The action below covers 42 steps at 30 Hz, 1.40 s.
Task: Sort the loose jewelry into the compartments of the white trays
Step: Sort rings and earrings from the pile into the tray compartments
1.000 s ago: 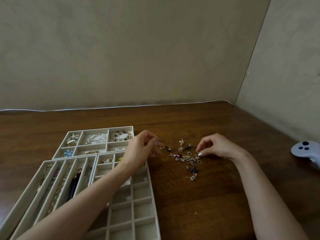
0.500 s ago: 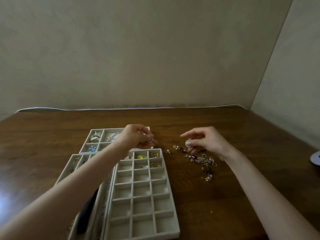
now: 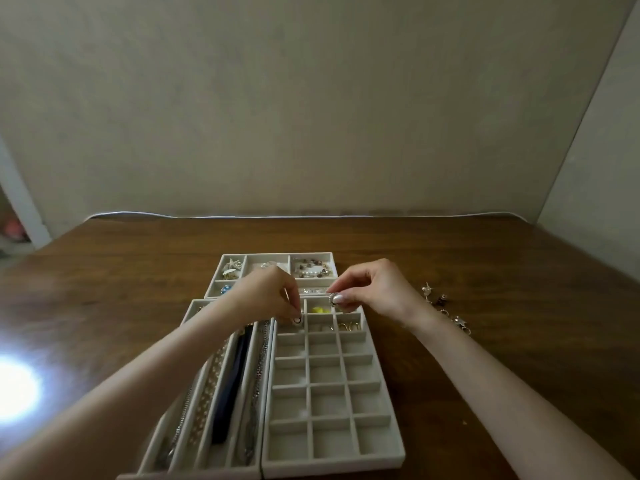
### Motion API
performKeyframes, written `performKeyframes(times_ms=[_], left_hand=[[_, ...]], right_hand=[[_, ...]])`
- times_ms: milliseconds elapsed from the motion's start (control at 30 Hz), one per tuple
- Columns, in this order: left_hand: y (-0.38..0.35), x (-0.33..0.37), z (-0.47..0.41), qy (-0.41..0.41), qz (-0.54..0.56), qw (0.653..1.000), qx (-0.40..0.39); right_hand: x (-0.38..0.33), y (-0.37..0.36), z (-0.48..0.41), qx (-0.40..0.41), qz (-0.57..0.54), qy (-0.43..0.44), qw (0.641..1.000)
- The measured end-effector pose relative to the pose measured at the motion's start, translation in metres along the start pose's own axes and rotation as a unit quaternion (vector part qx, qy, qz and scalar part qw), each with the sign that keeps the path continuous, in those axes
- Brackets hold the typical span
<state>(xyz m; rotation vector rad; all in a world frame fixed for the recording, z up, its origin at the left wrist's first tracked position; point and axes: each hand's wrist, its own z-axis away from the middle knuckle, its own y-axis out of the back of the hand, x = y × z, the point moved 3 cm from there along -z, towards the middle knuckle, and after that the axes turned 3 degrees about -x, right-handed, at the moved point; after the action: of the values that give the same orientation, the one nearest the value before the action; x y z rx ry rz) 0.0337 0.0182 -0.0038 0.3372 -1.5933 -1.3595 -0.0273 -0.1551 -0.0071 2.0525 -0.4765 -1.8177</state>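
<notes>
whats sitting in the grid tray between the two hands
A yellow piece in the grid tray's far middle compartment, between the left hand and the right hand; the head view shows it.

On the surface (image 3: 502, 265) I see the grid tray (image 3: 332, 465) nearest me, the long-slot tray (image 3: 192, 306) touching its left side, a third tray (image 3: 277, 254) just behind both. Loose jewelry (image 3: 445, 308) lies right of them.

The brown wooden table (image 3: 450, 258) bears three white trays (image 3: 332, 467) and loose jewelry (image 3: 446, 311).
</notes>
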Motion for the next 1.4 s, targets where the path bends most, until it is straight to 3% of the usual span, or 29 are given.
performKeyframes(times_ms=[167,333,633,800,1000,1167,1400], left_hand=[[-0.004,0.003,0.001,0.005,-0.161,0.987,-0.007],[-0.004,0.006,-0.002,0.014,-0.242,0.970,-0.003],[-0.008,0.015,-0.012,-0.009,-0.359,0.933,0.008],[-0.010,0.008,-0.010,-0.016,-0.342,0.939,0.043],[0.007,0.001,-0.005,0.010,-0.222,0.970,0.099],[0.026,-0.006,0.000,0.005,-0.155,0.963,0.221],[0.021,-0.010,0.003,-0.008,-0.146,0.960,0.239]], right_hand=[[-0.006,-0.022,-0.009,-0.012,0.033,0.012,0.999],[-0.010,-0.036,-0.013,-0.012,0.104,0.025,0.994],[-0.013,-0.035,-0.019,-0.022,0.102,0.009,0.995],[-0.012,-0.034,-0.021,-0.032,0.103,0.002,0.994],[-0.015,-0.044,-0.025,-0.047,0.156,-0.006,0.987],[-0.013,-0.058,-0.032,-0.065,0.225,-0.022,0.972],[-0.015,-0.067,-0.033,-0.031,0.330,-0.007,0.944]])
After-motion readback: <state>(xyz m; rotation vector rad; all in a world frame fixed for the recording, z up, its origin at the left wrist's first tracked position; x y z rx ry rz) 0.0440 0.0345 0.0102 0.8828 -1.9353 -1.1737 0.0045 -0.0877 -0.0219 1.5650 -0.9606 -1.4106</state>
